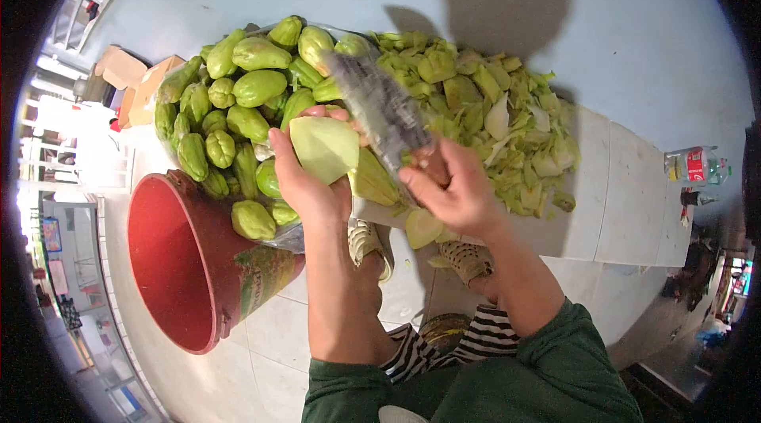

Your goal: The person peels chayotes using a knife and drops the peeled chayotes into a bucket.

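A pale green peeled or cut chayote piece (325, 147) rests in my left hand (317, 185), whose fingers curl round it from beneath and behind. My right hand (452, 185) grips the handle end of a broad-bladed knife (380, 106), its blade blurred and slanting up to the left, close beside the piece. Whole green chayotes (258, 88) are heaped in a plastic bag behind my left hand. A pile of green peelings and cut pieces (499, 122) lies behind and right of my right hand. One cut piece (423, 229) sits just below the knife hand.
A red bucket (170, 264) lies tipped at the left, its mouth facing left. Cardboard boxes (147, 90) stand behind it. A plastic bottle (696, 167) is at the far right, by the tiled ledge's end (634, 193). Two shoes (468, 260) show below my hands.
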The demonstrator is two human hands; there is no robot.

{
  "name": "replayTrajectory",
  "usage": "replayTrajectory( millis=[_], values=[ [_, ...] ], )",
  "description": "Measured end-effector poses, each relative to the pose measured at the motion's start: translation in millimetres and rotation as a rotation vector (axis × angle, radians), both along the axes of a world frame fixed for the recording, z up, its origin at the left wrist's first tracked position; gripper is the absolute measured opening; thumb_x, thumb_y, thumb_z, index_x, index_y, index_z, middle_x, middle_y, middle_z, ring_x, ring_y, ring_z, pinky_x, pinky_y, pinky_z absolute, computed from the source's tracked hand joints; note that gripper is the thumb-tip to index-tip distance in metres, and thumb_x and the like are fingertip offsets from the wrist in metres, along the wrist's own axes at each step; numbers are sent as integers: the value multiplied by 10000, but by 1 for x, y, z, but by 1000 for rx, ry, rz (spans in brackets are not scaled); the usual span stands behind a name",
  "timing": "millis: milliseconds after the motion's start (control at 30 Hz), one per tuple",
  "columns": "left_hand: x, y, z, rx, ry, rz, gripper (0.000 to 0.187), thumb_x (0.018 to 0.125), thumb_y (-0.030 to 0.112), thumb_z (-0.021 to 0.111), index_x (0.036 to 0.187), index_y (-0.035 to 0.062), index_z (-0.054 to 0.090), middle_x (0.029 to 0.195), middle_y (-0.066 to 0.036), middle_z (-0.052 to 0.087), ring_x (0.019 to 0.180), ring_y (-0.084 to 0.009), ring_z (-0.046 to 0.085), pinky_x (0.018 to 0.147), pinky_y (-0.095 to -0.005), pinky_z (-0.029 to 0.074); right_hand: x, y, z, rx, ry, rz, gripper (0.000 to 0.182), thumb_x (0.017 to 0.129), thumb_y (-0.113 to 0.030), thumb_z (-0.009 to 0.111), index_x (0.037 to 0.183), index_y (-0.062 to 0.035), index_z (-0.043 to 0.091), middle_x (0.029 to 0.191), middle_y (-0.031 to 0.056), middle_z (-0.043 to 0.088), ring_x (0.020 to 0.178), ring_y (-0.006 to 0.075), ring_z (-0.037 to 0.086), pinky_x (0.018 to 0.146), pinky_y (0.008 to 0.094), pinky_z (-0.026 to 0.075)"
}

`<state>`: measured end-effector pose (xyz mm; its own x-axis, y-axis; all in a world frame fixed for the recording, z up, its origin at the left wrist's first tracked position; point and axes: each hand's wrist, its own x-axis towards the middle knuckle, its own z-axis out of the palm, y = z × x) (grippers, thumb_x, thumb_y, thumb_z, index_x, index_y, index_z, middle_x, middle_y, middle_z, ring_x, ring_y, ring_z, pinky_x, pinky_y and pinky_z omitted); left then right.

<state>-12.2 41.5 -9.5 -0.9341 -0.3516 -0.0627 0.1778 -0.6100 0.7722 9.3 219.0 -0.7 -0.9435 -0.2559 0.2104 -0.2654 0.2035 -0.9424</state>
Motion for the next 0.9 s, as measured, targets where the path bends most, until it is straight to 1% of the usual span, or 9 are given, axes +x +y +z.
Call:
replayTrajectory(
  millis=[233,500,567,600,667,733,800,867,900],
  values=[
    [5,-2,3,479,43,-358,568,1017,511,307,1137,4,533,1061,-181,584,990,-362,567,821,-431,523,-21,14,-24,-256,-185,-282,219,922,-208,663,907,-39,525,628,-27,503,529,80,468,492,259,382],
    [4,-15,-13,522,19,-459,533,1003,502,346,1122,17,534,1015,-153,590,891,-306,558,724,-377,508,-28,22,-23,-404,-158,-322,284,940,-273,665,886,-61,485,598,-40,477,454,46,446,414,247,374],
    [5,-13,-8,400,-6,-462,539,1004,511,344,1123,20,532,1005,-149,591,886,-296,559,705,-379,499,-28,27,-27,-299,-168,-288,290,924,-273,681,866,-61,493,592,14,514,439,143,495,424,290,396],
    [5,-9,-2,112,-105,-321,546,1007,514,343,1126,14,528,985,-147,590,842,-278,562,684,-377,495,-27,27,-24,-303,-167,-290,290,924,-273,681,866,-61,493,592,14,514,439,143,495,424,290,396],
    [4,2,6,-176,-197,-182,553,1011,516,342,1129,8,524,965,-144,590,799,-260,564,662,-375,491,-22,25,-16,284,301,-199,274,852,-216,727,837,-57,504,633,97,564,514,292,568,470,364,447],
    [6,13,11,-602,-371,263,604,1020,518,352,968,-29,602,838,-123,604,728,-186,601,587,-287,463,-15,17,-18,285,354,-109,260,804,-185,734,830,-56,509,667,119,576,580,332,586,503,391,466],
    [6,-6,-24,-860,-334,253,472,1019,387,456,1006,-64,594,874,-129,612,762,-202,617,665,-302,506,-12,8,-20,286,403,-15,257,755,-153,741,823,-55,514,702,140,588,645,372,604,535,418,485],
    [2,-9,-42,-719,-107,255,339,993,266,512,1000,-65,581,913,-146,624,800,-225,635,750,-346,532,-13,1,-20,243,482,5,254,711,-140,740,805,-61,518,696,118,596,655,348,630,548,430,493],
    [1,-1,-23,-187,-150,179,250,959,159,519,1063,-64,564,969,-173,636,853,-261,652,822,-392,536,-14,0,-20,218,464,5,244,717,-141,738,798,-64,521,692,117,596,651,349,628,540,425,489]
  ],
)
